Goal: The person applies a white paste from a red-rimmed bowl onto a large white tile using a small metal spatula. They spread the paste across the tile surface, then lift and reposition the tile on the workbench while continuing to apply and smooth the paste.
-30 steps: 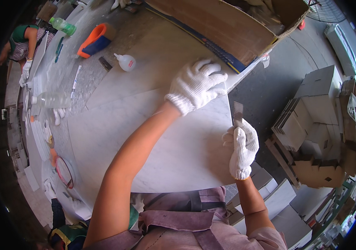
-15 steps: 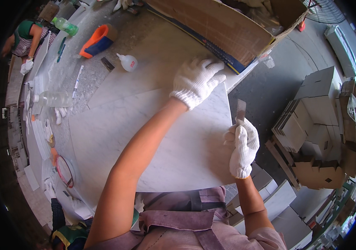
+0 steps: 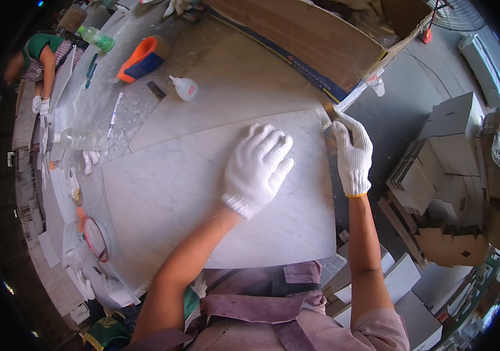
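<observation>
A white marble-look slab lies in front of me, overlapping another pale slab beyond it. My left hand, in a white knit glove, rests flat on the near slab with its fingers spread. At the slab's far right corner is my right hand, gloved as well, its fingers closed round a small flat strip-like tool. Only part of that tool shows, so its exact kind stays unclear. It is close to the slab's edge.
A cardboard box stands at the far side, near my right hand. Leftward are a small squeeze bottle, an orange-and-blue tape dispenser, a marker and a clear bottle. White cartons stand at right. Another person works far left.
My left hand has drawn back toward me and left on the slab. My right hand has moved forward along the right edge to the far corner, carrying the flat tool.
</observation>
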{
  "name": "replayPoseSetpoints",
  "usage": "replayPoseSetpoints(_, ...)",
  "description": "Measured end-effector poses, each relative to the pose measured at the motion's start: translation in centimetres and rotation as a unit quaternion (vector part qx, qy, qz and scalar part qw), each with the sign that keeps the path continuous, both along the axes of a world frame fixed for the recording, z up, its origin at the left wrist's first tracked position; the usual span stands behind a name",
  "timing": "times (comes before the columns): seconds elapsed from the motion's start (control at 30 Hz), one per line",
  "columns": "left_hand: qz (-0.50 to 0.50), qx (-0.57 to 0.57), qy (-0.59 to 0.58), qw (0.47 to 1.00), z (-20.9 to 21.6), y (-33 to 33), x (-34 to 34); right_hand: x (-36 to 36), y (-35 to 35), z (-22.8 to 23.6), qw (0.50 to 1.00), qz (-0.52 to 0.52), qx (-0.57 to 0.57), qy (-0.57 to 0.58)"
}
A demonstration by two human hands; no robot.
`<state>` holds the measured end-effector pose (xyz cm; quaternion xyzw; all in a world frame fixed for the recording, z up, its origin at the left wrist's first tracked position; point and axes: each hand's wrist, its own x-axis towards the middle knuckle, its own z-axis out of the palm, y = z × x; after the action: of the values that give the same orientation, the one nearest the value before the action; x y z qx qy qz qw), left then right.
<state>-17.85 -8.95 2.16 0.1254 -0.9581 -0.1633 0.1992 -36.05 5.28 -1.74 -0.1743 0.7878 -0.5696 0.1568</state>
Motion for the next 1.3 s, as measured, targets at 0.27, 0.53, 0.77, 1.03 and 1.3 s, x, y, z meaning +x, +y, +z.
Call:
replayPoseSetpoints(0.27,0.019,-0.028,-0.001,0.999,-0.5,0.4,0.6,-0.9,-2.3,0.3,0.994,0.027,0.061,0.081)
replayPoseSetpoints(0.53,0.011,0.009,0.008,1.0,0.1,0.2,0.4,-1.1,-2.4,0.4,0.995,0.041,0.041,0.085)
replayPoseSetpoints(0.77,0.018,0.008,0.001,1.0,-0.1,0.2,0.5,-1.1,-2.5,-0.3,0.998,0.021,-0.007,0.055)
replayPoseSetpoints(1.03,0.017,0.004,-0.001,1.0,-0.3,0.2,0.5,-2.0,-2.5,0.3,0.983,0.076,0.057,0.156)
replayPoseSetpoints(1.3,0.016,0.005,0.0,1.0,0.0,0.2,0.5,-2.5,-2.4,0.9,0.967,0.14,0.098,0.187)
